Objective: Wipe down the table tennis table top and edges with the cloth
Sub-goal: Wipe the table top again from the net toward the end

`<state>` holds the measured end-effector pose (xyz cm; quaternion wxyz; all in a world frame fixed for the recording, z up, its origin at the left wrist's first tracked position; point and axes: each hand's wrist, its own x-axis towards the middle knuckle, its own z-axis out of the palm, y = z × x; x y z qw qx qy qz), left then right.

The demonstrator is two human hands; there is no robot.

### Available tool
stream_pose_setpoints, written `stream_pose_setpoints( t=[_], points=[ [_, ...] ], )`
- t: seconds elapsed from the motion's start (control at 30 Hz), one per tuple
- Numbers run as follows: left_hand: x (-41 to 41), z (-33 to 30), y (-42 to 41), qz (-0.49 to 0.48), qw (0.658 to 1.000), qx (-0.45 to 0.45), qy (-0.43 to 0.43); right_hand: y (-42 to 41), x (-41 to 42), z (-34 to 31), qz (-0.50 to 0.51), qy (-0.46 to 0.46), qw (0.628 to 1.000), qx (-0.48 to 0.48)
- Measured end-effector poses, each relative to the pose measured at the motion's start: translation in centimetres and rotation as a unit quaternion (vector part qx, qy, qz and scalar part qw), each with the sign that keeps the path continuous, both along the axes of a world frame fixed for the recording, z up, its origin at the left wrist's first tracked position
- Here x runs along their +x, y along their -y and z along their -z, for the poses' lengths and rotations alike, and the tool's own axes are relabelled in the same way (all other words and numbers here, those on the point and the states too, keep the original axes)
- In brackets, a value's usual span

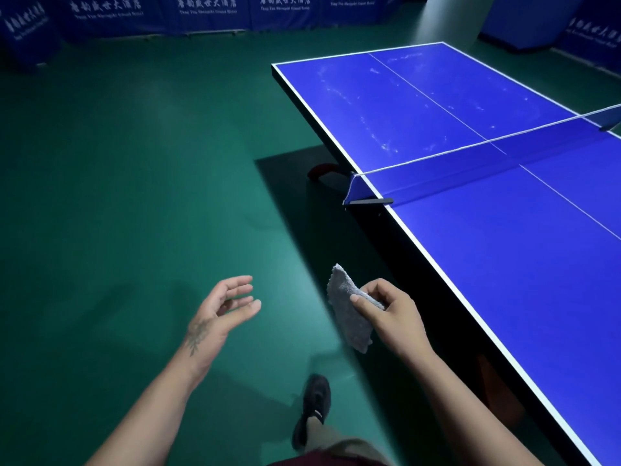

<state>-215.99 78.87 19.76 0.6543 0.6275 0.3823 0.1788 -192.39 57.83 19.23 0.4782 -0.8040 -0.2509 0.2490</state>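
A blue table tennis table (pixel 504 264) with white edge lines fills the right side, its long edge running from far left to near right. A net (pixel 470 159) crosses it, and pale streaks mark the far half. My right hand (pixel 391 314) pinches a folded grey cloth (pixel 347 311) in the air, left of the table's near edge and apart from it. My left hand (pixel 223 306) hangs over the floor further left, fingers relaxed and holding nothing.
Green floor (pixel 134 196) spreads to the left of the table. Blue printed barriers (pixel 208 11) line the back wall. The net clamp (pixel 368 200) sticks out at the table's side. My dark shoe (pixel 314 408) is on the floor below my hands.
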Motion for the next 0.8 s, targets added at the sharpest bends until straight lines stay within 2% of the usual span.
stream_pose_setpoints(
  t=[0.2,0.4,0.57,0.8],
  points=[
    [7.5,-0.1,-10.5,-0.021,1.0,0.004,-0.019,-10.4,8.7,1.1,-0.03,-0.025,0.999,-0.008],
    [11.5,-1.1,-19.6,-0.049,0.999,-0.006,-0.016,-21.9,15.1,0.0,-0.074,-0.047,0.996,-0.01],
    [15.0,1.2,-28.7,-0.062,0.997,-0.037,-0.006,-31.9,18.9,0.4,-0.082,-0.052,0.995,-0.015],
    [20.8,4.0,-43.9,-0.002,0.997,-0.073,-0.011,-44.8,22.4,0.7,-0.015,-0.056,0.998,-0.019]
  ],
)
